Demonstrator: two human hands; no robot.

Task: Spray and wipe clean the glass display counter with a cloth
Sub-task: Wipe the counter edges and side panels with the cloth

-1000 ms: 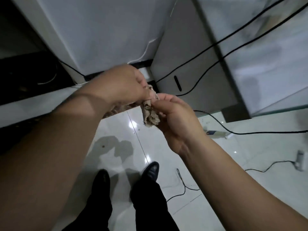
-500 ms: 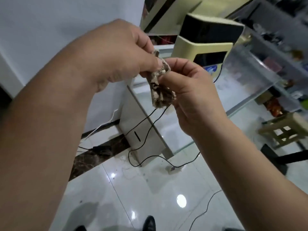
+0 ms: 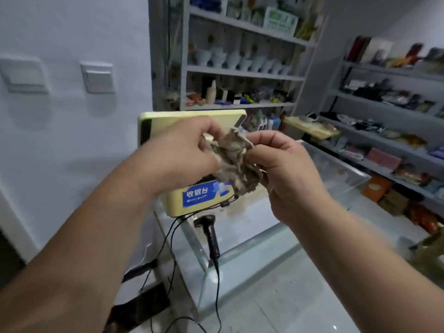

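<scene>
**Gripping a crumpled cloth above the glass counter**

Holds both forearms raised and angled inward, hands meeting in mid-air. Grips the left side of the crumpled grey-brown cloth (image 3: 236, 162) with the left hand (image 3: 177, 159), fingers curled tight, knuckles up. Pinches the right side with the right hand (image 3: 286, 171), thumb on top, fingers curled beneath. Carries the cloth clear of the glass display counter (image 3: 253, 225), in front of the one yellow cash register terminal (image 3: 174, 204) standing at the counter's left end.

On the glass just before the terminal: one black barcode scanner (image 3: 211, 234), with thin black cables (image 3: 168, 239) trailing over the edge toward the floor. Inside the counter: contents too blurred to tell.

Behind: grey shelving (image 3: 240, 73) holding a row of white bowls plus assorted packaged goods. Along the right wall: a second shelf unit (image 3: 384, 97) loaded with boxes and packets. On the left wall: two white wall switches (image 3: 98, 78).
</scene>
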